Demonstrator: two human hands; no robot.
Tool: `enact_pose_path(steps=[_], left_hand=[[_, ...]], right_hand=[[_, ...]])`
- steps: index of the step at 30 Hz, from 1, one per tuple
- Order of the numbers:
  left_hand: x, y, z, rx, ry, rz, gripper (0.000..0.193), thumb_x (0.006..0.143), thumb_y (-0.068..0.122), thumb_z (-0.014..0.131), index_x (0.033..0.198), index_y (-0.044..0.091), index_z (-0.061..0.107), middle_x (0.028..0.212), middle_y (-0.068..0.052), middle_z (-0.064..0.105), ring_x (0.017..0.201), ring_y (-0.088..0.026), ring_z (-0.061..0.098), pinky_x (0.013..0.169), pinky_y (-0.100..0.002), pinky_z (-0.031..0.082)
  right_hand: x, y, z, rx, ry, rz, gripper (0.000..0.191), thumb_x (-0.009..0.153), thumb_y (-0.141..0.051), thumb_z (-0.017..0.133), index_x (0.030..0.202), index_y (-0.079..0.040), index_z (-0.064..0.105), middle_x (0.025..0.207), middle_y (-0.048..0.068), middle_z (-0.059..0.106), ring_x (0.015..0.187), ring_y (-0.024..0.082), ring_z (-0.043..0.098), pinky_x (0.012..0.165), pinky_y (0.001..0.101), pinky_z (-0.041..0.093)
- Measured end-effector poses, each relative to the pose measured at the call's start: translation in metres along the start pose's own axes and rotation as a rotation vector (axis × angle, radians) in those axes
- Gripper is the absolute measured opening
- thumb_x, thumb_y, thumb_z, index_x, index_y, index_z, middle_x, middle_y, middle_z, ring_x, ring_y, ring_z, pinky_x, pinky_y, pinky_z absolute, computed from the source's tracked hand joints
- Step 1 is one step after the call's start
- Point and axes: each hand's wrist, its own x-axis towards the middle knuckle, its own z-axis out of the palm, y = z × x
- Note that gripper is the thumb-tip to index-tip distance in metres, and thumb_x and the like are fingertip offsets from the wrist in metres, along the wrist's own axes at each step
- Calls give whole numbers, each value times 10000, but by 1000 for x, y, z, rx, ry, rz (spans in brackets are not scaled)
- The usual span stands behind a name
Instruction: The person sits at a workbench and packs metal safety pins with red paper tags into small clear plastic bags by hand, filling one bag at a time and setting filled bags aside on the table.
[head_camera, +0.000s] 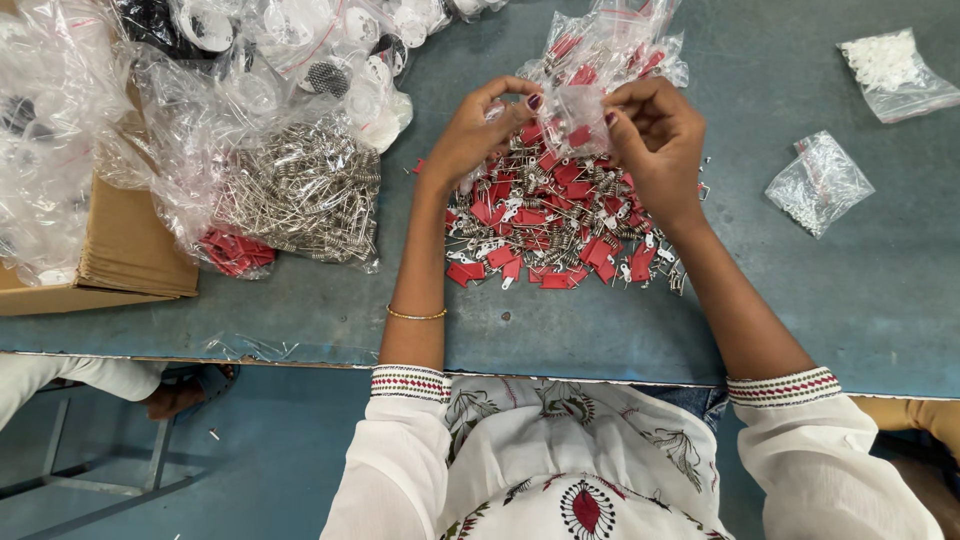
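Both hands are raised over a loose heap of small red plastic tabs and metal springs (545, 222) on the blue-grey table. My left hand (478, 130) and my right hand (655, 135) pinch opposite sides of a small clear plastic bag (572, 115) holding a few red parts. Just behind it lies a pile of similar filled small bags (610, 45).
A large clear bag of metal springs (300, 190) and bags of white and black parts (290, 45) lie at left beside a cardboard box (125, 250). Two small bags (820, 180) (890, 70) sit at right. The table edge (300, 358) runs near me; another person's foot (175, 398) is below left.
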Motion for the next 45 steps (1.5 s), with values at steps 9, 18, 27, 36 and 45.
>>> enact_pose_path(steps=[9, 18, 27, 36, 45], left_hand=[[4, -5, 18, 69, -10, 34, 303, 953, 246, 746, 1170, 35, 740, 796, 91, 594, 685, 10, 456, 587, -197, 375], [6, -14, 22, 36, -101, 79, 169, 939, 181, 721, 907, 18, 689, 852, 37, 680, 790, -36, 589, 738, -238, 514], [6, -12, 17, -158, -115, -19, 90, 972, 157, 640, 977, 67, 634, 807, 34, 647, 581, -12, 447, 510, -205, 333], [12, -28, 11, -181, -73, 19, 86, 1004, 142, 669, 1015, 63, 638, 864, 11, 651, 648, -25, 529, 566, -215, 413], [1, 1, 13, -349, -14, 7, 95, 940, 176, 701, 951, 136, 616, 853, -15, 725, 563, -17, 500, 471, -178, 346]], right_hand=[[8, 3, -7, 343, 68, 147, 102, 1098, -93, 624, 1166, -16, 614, 851, -10, 595, 629, 46, 553, 528, 211, 454], [5, 7, -11, 486, 33, 172, 231, 1070, -117, 669, 1264, -43, 568, 867, -29, 580, 685, 41, 551, 547, 208, 447], [5, -1, -2, 289, -56, -10, 323, 1109, -183, 648, 1357, -117, 452, 1081, 3, 652, 811, 61, 633, 647, 196, 517], [-1, 24, 7, -142, -13, 99, 222, 1072, -71, 672, 1243, -16, 543, 1074, 33, 662, 846, 51, 631, 690, 210, 523], [0, 23, 5, -129, 10, 8, 279, 1149, -121, 628, 1344, -3, 468, 879, 25, 623, 702, 70, 600, 621, 227, 507]])
